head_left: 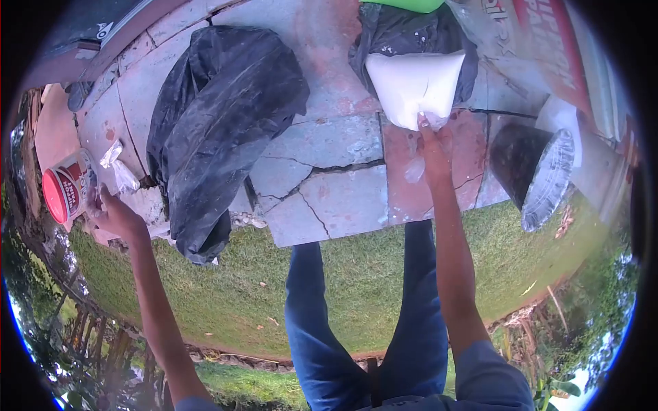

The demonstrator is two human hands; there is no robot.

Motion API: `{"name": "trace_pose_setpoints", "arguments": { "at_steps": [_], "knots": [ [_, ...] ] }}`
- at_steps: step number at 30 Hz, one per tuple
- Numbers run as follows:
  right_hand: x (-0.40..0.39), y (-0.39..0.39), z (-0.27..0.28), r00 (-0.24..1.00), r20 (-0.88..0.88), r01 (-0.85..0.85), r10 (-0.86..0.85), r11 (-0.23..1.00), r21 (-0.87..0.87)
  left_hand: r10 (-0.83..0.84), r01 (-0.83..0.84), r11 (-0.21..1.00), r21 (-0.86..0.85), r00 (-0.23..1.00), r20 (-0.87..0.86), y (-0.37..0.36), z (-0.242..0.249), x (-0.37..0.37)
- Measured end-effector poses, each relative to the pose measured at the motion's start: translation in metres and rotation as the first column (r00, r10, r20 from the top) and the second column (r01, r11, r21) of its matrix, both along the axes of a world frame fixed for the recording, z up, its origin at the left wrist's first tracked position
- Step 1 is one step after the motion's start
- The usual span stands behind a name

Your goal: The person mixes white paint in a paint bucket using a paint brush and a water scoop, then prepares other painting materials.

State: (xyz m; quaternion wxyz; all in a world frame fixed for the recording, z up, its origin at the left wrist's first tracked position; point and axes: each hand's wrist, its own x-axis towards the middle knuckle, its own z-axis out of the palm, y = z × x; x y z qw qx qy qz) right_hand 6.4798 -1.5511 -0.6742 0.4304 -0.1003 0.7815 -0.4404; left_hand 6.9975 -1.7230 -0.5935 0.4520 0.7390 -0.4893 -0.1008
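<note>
My right hand [433, 140] is closed on the gathered end of a clear plastic bag [415, 82] filled with something white, perhaps powder. The bag lies against a black plastic bag [411, 34] on the cracked slabs. Far to the left, my left hand [118, 216] has its fingers apart beside a small paint bucket [63, 192] with a red lid, tipped on its side. Whether the fingertips touch the bucket cannot be made out. Close to that hand lies a small clear plastic bag [125, 175] with a silvery top.
A large black plastic bag [226, 123] lies crumpled between my hands. On the right, a dark container with a whitish rim [548, 179] leans at the slab edge, below a big printed sack [555, 55]. Something green [411, 4] shows at the top. Grass [240, 294] lies below the slabs.
</note>
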Motion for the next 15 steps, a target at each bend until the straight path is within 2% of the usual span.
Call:
{"name": "trace_pose_setpoints", "arguments": {
  "at_steps": [2,4,5,7,8,9,10,11,12,13,14,15],
  "knots": [
    [0.001,-0.008,0.017,0.993,0.092,0.097,-0.079,0.970,-0.221,-0.097,0.123,0.988,-0.093,0.965,0.245,0.029,0.056,-0.055],
    [0.001,-0.022,0.035,0.993,0.055,0.115,-0.105,0.962,-0.246,-0.208,0.246,0.932,-0.266,0.964,0.163,0.062,0.092,-0.094],
    [-0.001,-0.029,0.046,0.992,0.024,0.122,-0.120,0.956,-0.268,-0.317,0.410,0.863,-0.294,0.894,0.317,0.080,0.103,-0.104],
    [-0.007,-0.053,0.075,0.993,0.073,0.108,-0.091,0.954,-0.279,-0.485,0.558,0.776,-0.293,0.825,0.290,0.109,0.113,-0.143],
    [-0.009,-0.064,0.090,0.991,0.116,0.093,-0.062,0.952,-0.291,-0.550,0.553,0.780,-0.291,0.829,0.101,0.128,0.109,-0.175],
    [-0.009,-0.074,0.106,0.990,0.126,0.101,-0.066,0.949,-0.298,-0.595,0.576,0.788,-0.216,0.803,-0.028,0.143,0.101,-0.210],
    [-0.007,-0.083,0.123,0.988,0.152,0.081,-0.032,0.941,-0.330,-0.594,0.597,0.802,-0.034,0.790,-0.152,0.153,0.095,-0.243],
    [-0.010,-0.090,0.139,0.985,0.171,0.057,0.007,0.929,-0.366,-0.607,0.660,0.749,0.060,0.720,-0.337,0.161,0.076,-0.270],
    [-0.017,-0.091,0.154,0.985,0.171,0.056,0.010,0.925,-0.376,-0.476,0.723,0.655,0.220,0.621,-0.623,0.163,0.066,-0.295],
    [-0.024,-0.088,0.170,0.991,0.107,-0.031,0.077,0.924,-0.380,-0.164,0.741,0.609,0.282,0.466,-0.870,0.164,0.047,-0.323],
    [-0.028,-0.084,0.186,0.988,0.042,-0.121,0.147,0.918,-0.378,0.100,0.774,0.587,0.239,0.224,-0.969,0.165,0.025,-0.342],
    [-0.033,-0.084,0.189,0.987,0.038,-0.128,0.154,0.915,-0.383,0.096,0.771,0.593,0.234,0.220,-0.971,0.166,0.027,-0.347]
  ]
}}
